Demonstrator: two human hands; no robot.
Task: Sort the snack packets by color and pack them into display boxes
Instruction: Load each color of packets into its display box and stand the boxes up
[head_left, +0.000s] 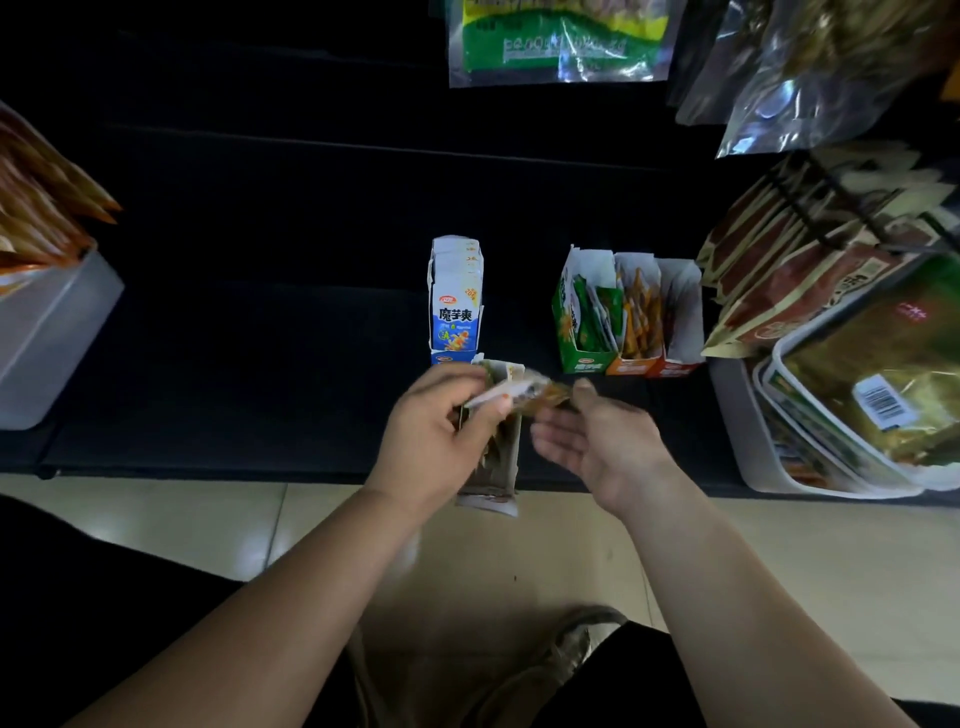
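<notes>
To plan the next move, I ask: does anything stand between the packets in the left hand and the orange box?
No object does: only bare shelf lies between the packets in the left hand and the orange box. The right hand, thumb up, is close beside that path.

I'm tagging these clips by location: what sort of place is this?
Probably a small shop's snack aisle: a dark shelf carries branded display boxes of packets, sealed snack bags hang above it, and a white bin holds more bagged stock.
</notes>
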